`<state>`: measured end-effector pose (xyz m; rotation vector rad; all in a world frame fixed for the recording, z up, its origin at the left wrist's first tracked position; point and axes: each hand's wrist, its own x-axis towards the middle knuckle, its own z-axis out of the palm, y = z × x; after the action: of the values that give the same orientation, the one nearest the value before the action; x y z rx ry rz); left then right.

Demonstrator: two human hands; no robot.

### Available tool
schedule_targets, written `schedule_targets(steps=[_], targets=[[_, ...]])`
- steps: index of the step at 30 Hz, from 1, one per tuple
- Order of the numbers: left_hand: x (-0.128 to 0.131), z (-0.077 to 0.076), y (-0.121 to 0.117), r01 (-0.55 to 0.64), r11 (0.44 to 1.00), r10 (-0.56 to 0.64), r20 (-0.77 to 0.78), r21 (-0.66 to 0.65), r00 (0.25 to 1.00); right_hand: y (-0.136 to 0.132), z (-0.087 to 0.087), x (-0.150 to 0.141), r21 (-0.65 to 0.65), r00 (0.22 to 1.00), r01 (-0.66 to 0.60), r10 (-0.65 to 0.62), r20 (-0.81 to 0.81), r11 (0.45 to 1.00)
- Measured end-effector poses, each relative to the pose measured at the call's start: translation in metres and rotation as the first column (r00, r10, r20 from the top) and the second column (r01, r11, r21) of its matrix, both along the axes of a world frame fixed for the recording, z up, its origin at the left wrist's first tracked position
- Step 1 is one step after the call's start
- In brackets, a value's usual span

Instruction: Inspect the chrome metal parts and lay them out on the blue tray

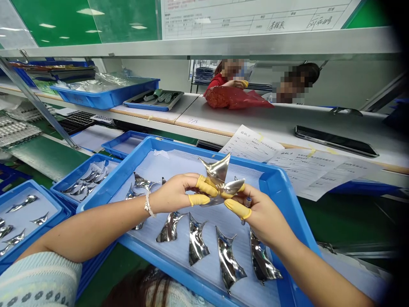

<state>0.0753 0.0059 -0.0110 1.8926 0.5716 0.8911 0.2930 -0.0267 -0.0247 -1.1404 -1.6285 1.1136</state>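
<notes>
Both hands hold one shiny, curved metal piece (220,175) above a large blue tray (281,187). My left hand (179,192) pinches it from the left with yellow finger cots on thumb and fingers. My right hand (255,211) grips its lower right edge, also in yellow cots, with a small dark item tucked in the palm. Several similar mirror-bright pieces (196,238) lie in a row on the tray's white liner below the hands, and more (142,183) lie behind my left wrist.
Smaller blue trays (19,213) with more metal pieces (92,175) sit at the left. Paper forms (287,162) and a black phone (334,140) lie on the white shelf beyond. Two other people sit across the bench by a red bag (234,98).
</notes>
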Motion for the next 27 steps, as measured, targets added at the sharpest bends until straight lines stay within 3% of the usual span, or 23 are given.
schedule_targets(steps=[5, 9, 12, 14, 17, 21, 24, 27], targets=[[0.003, -0.001, -0.003, -0.059, 0.983, 0.062, 0.012, -0.172, 0.998, 0.001, 0.003, 0.005, -0.021, 0.993, 0.002, -0.005, -0.119, 1.0], [0.001, 0.0, -0.001, -0.21, 0.954, 0.22, 0.023, -0.215, 0.975, 0.006, 0.001, 0.016, -0.023, 0.973, 0.082, -0.085, -0.215, 0.996], [-0.001, 0.0, 0.003, -0.259, 0.937, 0.278, 0.047, -0.235, 0.96, 0.006, 0.0, 0.018, 0.028, 0.973, 0.126, -0.118, -0.198, 0.992], [-0.002, 0.001, 0.005, -0.282, 0.94, 0.291, 0.019, -0.191, 0.957, 0.002, 0.003, 0.015, 0.113, 0.983, 0.156, -0.144, -0.109, 0.981], [-0.004, 0.004, 0.003, -0.321, 0.947, 0.319, -0.062, -0.019, 0.946, -0.012, 0.012, 0.006, 0.285, 0.963, 0.215, -0.251, 0.095, 0.934], [-0.003, 0.009, -0.004, -0.309, 0.925, 0.345, -0.144, 0.223, 0.928, -0.027, 0.016, -0.003, 0.464, 0.93, 0.162, -0.291, 0.222, 0.871], [-0.001, 0.01, -0.006, -0.27, 0.921, 0.322, -0.158, 0.281, 0.933, -0.03, 0.014, -0.005, 0.532, 0.924, 0.104, -0.279, 0.261, 0.84], [-0.002, 0.01, -0.005, -0.268, 0.929, 0.312, -0.152, 0.255, 0.938, -0.029, 0.015, -0.004, 0.509, 0.918, 0.099, -0.276, 0.286, 0.855]])
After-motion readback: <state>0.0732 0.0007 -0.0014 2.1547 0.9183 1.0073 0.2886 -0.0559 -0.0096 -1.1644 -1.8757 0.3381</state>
